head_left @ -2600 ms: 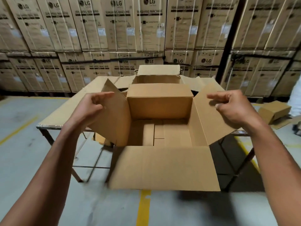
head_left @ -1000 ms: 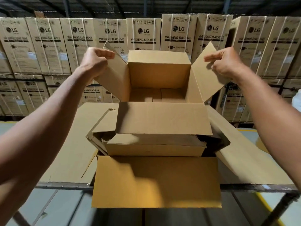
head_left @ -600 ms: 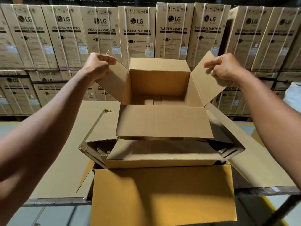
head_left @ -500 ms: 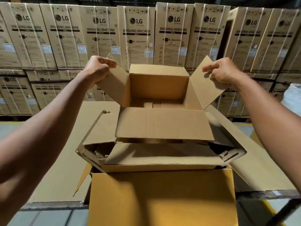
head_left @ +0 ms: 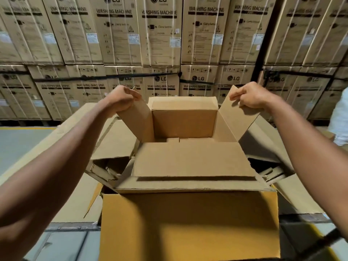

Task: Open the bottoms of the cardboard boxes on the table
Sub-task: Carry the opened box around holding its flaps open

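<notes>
I hold a plain brown cardboard box [head_left: 184, 119] by its two side flaps, open end toward me. My left hand [head_left: 122, 98] is closed on the left flap [head_left: 137, 121]. My right hand [head_left: 250, 97] pinches the right flap [head_left: 237, 113]. The near flap [head_left: 190, 159] lies flat toward me, and folded inner flaps show deep inside. The box sits low over a larger open carton [head_left: 188, 221] that stands below it at the table's front, with crumpled cardboard pieces [head_left: 107, 170] inside.
A table [head_left: 71, 226] covered with flat cardboard sheets [head_left: 79, 200] runs under the boxes, its metal edge near me. Stacked washing machine cartons [head_left: 160, 36] wall off the back. A person in white [head_left: 340, 119] stands at the right edge. Grey floor lies left.
The held box has come down from chest height toward the larger carton below. Both hands kept their hold on the side flaps and came down with it.
</notes>
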A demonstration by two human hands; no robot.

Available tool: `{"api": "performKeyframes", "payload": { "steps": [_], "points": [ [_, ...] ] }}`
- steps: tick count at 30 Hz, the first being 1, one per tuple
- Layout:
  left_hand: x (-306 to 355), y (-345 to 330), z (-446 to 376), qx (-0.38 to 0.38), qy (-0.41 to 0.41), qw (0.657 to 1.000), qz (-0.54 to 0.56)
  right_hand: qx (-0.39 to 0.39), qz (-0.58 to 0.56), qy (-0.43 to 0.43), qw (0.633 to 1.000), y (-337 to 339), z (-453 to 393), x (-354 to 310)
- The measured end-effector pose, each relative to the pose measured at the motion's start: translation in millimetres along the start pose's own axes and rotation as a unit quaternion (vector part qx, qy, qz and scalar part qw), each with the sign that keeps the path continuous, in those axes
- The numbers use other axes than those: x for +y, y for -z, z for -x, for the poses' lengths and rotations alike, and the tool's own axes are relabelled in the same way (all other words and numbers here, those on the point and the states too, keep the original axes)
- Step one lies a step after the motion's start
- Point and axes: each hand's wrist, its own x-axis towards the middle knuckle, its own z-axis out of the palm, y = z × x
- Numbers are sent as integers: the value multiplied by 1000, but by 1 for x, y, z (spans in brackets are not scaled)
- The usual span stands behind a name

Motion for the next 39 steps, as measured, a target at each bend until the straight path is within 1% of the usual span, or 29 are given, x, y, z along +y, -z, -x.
{"api": "performKeyframes", "payload": {
  "steps": [5,10,14,18,21,25,39],
  "points": [
    [-18,-33,8,-25,-2,1000,1,-13,9,-10,1000,-30,2,20],
    [-40,-54,4,-32,-15,999,-18,-24,22,-8,999,-58,-3,38],
    [-46,-68,-3,-76,-28,994,-72,-44,28,-13,999,-80,-6,48],
    [-59,-86,-5,-113,-20,990,-85,-59,38,-11,998,-99,-9,60],
    [-68,-97,-2,-108,-4,990,-91,-64,48,-14,997,-109,-10,70],
    [-70,-113,4,-98,-2,990,-100,-70,66,-4,995,-118,-7,77],
    [-79,-139,2,-121,15,979,-162,-84,169,18,982,-145,-4,83]
  ]
}}
